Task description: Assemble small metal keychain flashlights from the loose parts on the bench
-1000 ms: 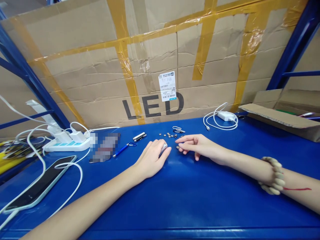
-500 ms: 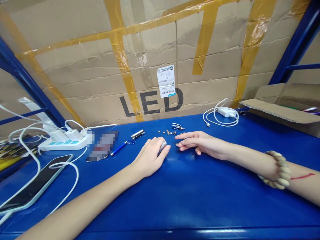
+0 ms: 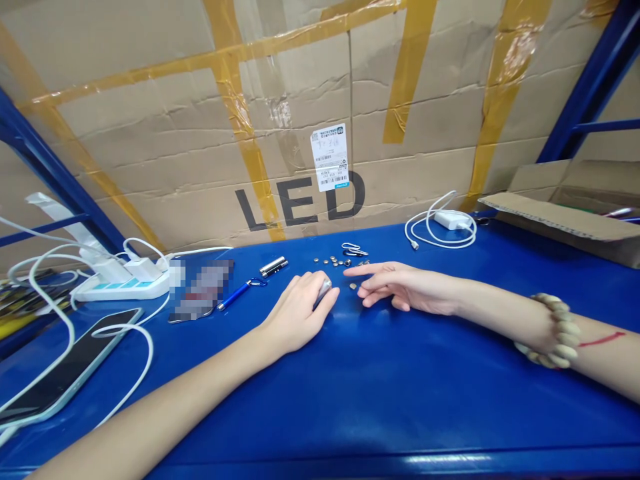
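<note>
My left hand rests on the blue table, its fingers wrapped round a small tube with a silver end; most of the tube is hidden. My right hand is open, index finger stretched out to the left and the others loosely bent. Just left of its fingertips a single button cell lies flat on the table. Beyond the hands are several more button cells and a metal clip. A blue penlight with a ring and a short silver tube lie left of my left hand.
A power strip with white cables, a phone and a blurred-out flat item lie on the left. A white charger with a coiled cable and an open cardboard box stand back right. A large carton walls the back.
My right hand's fingers have drawn slightly off the single button cell, which now shows more fully. My index finger reaches a little farther left. My left hand keeps its hold; the view shifts slightly.
</note>
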Demonstrator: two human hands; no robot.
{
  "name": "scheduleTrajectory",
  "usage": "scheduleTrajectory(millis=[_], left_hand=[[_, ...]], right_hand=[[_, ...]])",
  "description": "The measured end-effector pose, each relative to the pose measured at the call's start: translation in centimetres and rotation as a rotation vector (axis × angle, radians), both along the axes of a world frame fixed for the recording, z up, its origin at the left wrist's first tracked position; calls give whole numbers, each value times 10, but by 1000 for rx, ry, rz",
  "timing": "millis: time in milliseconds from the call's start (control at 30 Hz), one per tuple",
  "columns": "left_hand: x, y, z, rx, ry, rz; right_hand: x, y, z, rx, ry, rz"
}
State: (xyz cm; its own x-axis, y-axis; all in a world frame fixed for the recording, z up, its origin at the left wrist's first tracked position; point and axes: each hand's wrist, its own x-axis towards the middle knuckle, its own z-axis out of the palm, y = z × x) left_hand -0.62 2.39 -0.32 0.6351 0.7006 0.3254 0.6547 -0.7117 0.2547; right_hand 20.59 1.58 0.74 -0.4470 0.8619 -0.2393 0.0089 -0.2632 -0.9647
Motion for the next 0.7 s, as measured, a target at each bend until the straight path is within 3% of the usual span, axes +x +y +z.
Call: scheduleTrajectory(millis=[700], left_hand=[[1,0,0,-18,-6,0]], right_hand=[[-1,-1,0,-120,-26,104]])
